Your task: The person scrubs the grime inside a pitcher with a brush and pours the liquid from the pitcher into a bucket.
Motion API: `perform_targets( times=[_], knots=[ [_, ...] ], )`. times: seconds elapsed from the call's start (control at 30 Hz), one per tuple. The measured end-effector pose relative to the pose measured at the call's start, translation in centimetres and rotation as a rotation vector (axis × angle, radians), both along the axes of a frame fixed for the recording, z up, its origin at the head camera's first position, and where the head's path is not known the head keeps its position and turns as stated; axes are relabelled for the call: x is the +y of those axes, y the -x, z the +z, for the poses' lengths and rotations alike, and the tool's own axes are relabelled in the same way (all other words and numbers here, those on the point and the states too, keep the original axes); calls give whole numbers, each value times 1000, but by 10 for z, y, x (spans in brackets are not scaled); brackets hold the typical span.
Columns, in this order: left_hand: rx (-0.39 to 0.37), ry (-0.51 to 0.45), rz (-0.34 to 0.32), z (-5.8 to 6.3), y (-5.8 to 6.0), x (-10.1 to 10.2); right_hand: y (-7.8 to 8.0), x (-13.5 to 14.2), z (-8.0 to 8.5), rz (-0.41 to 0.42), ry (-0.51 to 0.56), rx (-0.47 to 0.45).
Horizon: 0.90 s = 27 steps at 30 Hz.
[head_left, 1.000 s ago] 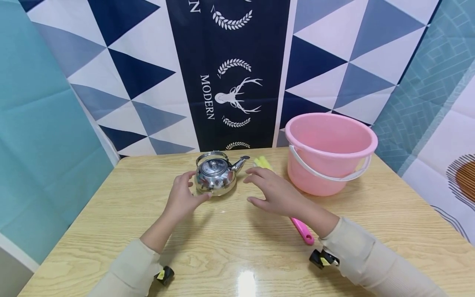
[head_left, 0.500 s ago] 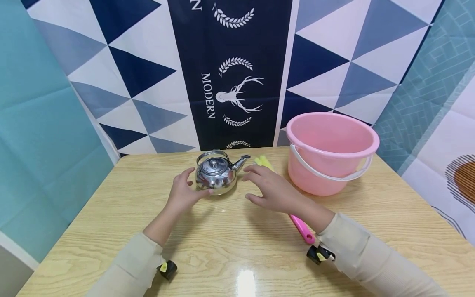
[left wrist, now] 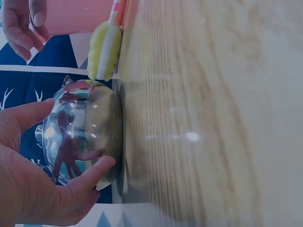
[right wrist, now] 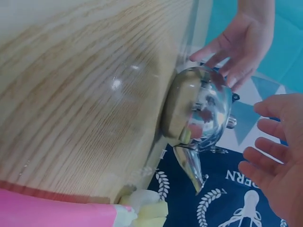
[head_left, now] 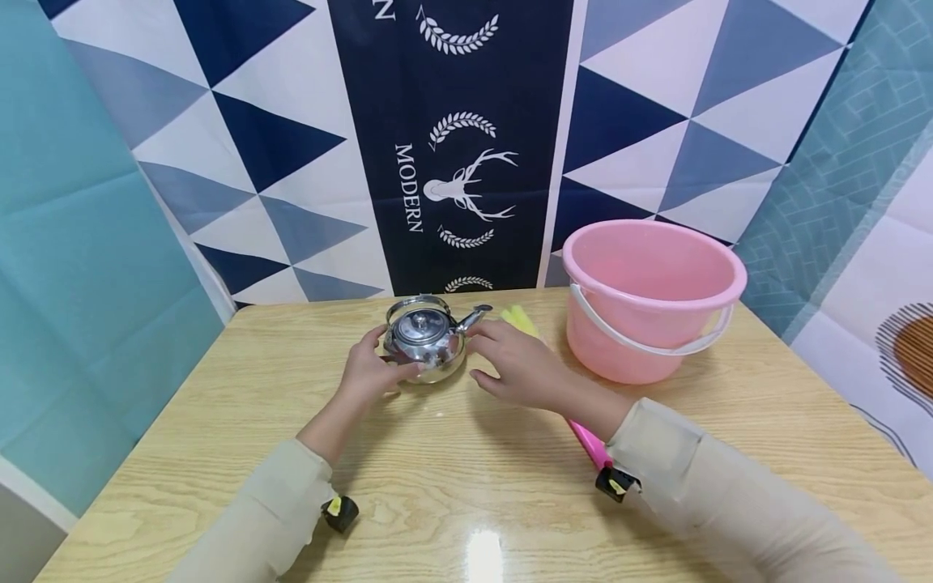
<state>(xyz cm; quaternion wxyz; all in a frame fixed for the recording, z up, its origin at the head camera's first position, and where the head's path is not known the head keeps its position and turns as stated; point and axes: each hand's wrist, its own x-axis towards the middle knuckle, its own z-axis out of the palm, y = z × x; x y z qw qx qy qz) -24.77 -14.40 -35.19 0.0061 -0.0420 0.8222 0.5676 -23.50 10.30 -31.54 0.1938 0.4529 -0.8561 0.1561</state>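
Note:
A shiny metal kettle (head_left: 423, 344) with a raised handle and a spout (head_left: 474, 318) pointing right stands upright on the table. My left hand (head_left: 368, 371) is at its left side, thumb and fingers spread about the rounded body. The left wrist view has fingertips (left wrist: 105, 163) over the kettle, though firm contact is hard to tell. To the right, just below the spout, my right hand (head_left: 517, 368) hovers with loosely bent fingers and holds nothing. In the right wrist view those fingers (right wrist: 262, 158) are apart from the kettle (right wrist: 201, 109).
A brush with a yellow sponge head (head_left: 519, 318) and pink handle (head_left: 589, 441) lies beneath my right forearm, partly hidden. Behind it on the right stands a pink bucket (head_left: 641, 344) with a white handle. Patterned cloth (head_left: 452, 97) hangs at the table's (head_left: 437, 486) far edge.
Both hands have moved slightly closer to the kettle, the left one toward the right and the right one toward the left. The kettle, brush and bucket have stayed put.

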Motion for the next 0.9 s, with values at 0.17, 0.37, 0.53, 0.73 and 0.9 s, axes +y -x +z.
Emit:
perform_targets(
  times=[0.17, 0.37, 0.53, 0.73, 0.9],
  knots=[
    [-41, -28, 22, 0, 5, 4, 5, -6, -3, 27, 32, 39],
    [-75, -21, 19, 1, 9, 6, 12, -11, -3, 29, 34, 28],
    [-114, -74, 0, 1, 15, 7, 22, -13, -3, 54, 28, 7],
    [-156, -184, -43, 3, 22, 4, 30, -18, -3, 61, 23, 10],
    [-198, -215, -41, 5, 27, 2, 38, -23, -1, 68, 20, 18]
  ],
)
